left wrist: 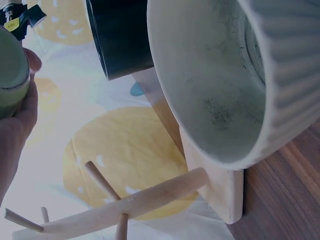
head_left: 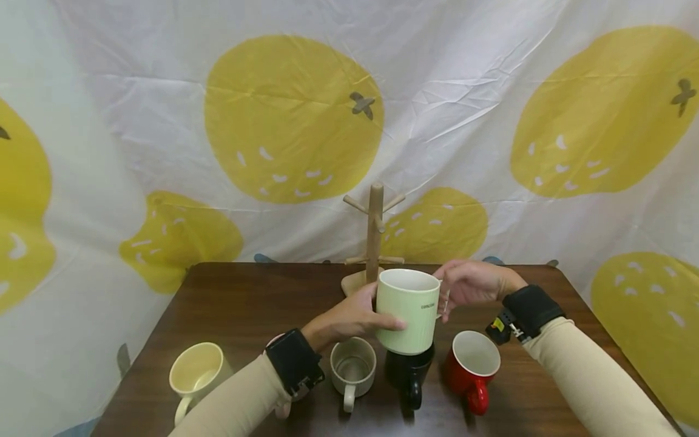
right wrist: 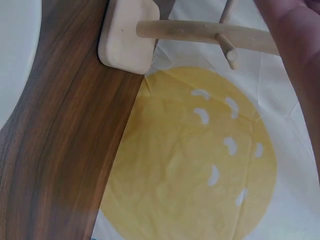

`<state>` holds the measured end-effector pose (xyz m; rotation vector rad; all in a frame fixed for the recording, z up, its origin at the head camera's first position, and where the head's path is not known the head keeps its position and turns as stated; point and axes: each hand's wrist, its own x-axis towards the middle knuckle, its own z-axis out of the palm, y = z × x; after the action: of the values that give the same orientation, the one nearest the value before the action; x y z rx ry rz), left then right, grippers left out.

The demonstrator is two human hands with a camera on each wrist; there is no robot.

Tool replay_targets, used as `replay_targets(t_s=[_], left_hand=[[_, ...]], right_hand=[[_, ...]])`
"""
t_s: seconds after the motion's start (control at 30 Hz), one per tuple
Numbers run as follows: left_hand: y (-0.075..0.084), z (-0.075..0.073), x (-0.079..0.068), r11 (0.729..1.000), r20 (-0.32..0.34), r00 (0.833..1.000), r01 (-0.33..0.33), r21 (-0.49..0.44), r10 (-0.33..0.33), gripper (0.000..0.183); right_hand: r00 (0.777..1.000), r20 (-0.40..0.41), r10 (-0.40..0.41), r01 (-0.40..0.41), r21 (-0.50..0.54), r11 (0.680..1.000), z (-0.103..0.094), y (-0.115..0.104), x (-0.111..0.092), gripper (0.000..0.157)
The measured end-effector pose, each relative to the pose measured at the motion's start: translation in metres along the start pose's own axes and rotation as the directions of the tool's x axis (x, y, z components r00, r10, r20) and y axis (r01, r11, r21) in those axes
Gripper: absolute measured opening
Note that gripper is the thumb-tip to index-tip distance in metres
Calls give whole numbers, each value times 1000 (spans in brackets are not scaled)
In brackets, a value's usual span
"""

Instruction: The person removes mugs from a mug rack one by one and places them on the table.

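Note:
In the head view my left hand (head_left: 363, 312) grips a light green mug (head_left: 406, 328) by its side, the thumb lying across the front. The mug is held upright above the table, in front of a wooden mug tree (head_left: 374, 237). My right hand (head_left: 469, 284) is at the mug's handle on the right, fingers bent around it and partly hidden. The left wrist view shows the green mug (left wrist: 12, 75) in the left hand (left wrist: 20, 130) at the left edge. Only part of the right hand (right wrist: 300, 40) shows in the right wrist view.
A yellow mug (head_left: 199, 370), a grey mug (head_left: 352, 370), a black mug (head_left: 409, 367) and a red mug (head_left: 472, 370) stand in a row on the brown table (head_left: 262, 297). A pink mug (head_left: 283, 409) is mostly hidden behind the left wrist. A fruit-print cloth (head_left: 437, 60) hangs behind.

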<state>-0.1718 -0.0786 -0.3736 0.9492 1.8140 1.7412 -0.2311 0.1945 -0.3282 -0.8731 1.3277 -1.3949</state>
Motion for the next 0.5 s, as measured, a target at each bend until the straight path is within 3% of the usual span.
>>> replay_targets(t_s=[0.17,0.5], left_hand=[[-1,-2,0,1000,35,999,-6,-30,7,98],[-1,-5,0,1000,65,998,-22,-16,23,99]], right_hand=[[1000,5,-23,23,-8,1000,3,2,1,20],[1000,-2,-27,27,10,1000,10,2,4,20]])
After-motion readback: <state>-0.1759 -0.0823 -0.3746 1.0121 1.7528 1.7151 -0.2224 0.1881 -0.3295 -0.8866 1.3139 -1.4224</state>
